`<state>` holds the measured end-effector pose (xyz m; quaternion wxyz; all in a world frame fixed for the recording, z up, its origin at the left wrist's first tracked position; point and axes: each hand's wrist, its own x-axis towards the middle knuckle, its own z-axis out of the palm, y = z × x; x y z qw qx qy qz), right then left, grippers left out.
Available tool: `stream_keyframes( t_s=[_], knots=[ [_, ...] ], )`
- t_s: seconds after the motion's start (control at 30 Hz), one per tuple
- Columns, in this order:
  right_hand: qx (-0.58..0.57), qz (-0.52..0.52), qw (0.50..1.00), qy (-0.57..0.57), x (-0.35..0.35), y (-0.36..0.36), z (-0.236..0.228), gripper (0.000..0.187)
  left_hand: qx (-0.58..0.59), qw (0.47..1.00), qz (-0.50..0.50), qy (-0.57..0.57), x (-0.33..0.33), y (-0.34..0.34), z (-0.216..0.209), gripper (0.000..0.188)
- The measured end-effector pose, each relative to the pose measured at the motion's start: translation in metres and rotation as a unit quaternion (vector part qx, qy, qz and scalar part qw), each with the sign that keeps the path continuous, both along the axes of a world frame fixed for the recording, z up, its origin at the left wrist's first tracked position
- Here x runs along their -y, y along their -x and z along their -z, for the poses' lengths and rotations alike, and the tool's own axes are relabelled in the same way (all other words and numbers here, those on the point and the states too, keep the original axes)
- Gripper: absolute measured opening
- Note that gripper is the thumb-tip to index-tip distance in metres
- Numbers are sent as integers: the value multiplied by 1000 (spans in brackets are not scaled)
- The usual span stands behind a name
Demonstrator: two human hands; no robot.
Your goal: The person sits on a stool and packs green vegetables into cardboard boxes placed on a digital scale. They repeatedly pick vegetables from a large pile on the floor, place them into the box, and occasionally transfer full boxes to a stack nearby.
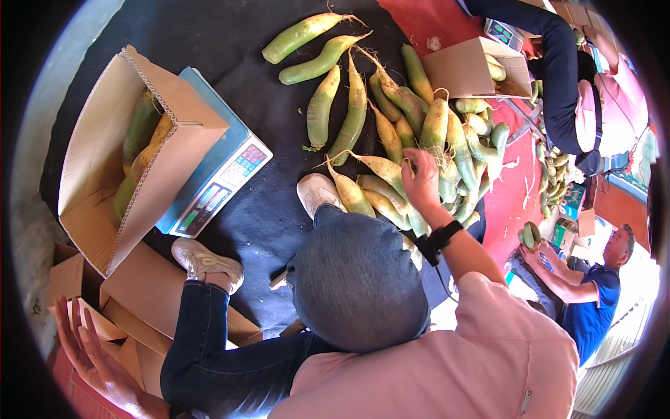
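Note:
My right hand [422, 180], with a black band on its wrist, is over a pile of green radishes [457, 150] with yellowish root ends. Its fingers are curled in among them; what lies between them is hidden. My left hand [98, 359] is raised with fingers spread and nothing in it, above folded cardboard [136, 349]. To the left, an open cardboard box [157, 188] holding several green radishes stands on a blue digital scale [216, 178]. Several loose radishes, one of them a long green radish [321, 59], lie on the dark sheet beyond my feet.
My bent knee [356, 283] rises between my hands. At the far right, a second carton [453, 70] with radishes stands near another scale [502, 33]. One co-worker [611, 105] bends there. Another co-worker [593, 297] in blue sits holding green radishes. Red sheeting [513, 181] borders the pile.

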<state>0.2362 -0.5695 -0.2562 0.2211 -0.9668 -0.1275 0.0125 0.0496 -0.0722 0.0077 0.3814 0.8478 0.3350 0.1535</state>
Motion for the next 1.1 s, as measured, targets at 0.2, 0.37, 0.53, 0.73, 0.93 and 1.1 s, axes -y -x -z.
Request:
stream_keyframes(
  t_s=[0.2,0.37,0.53,0.73,0.93,1.1],
  knots=[
    [17,54,977,206,6,-82,2,46,7,1000,15,7,-6,3,1,41],
    [-120,199,920,316,14,-130,8,60,5,1000,-9,-1,-4,-5,8,42],
    [-49,-17,968,244,-47,-51,7,58,-4,1000,-8,-5,1,-10,4,41],
    [-40,-210,957,195,-34,55,-12,55,11,1000,-22,20,5,-11,3,40],
    [-83,-124,973,173,29,95,-4,54,36,998,19,37,6,-6,-1,42],
    [-125,-71,981,133,70,150,-9,45,61,997,12,48,9,1,1,41]
  ],
)
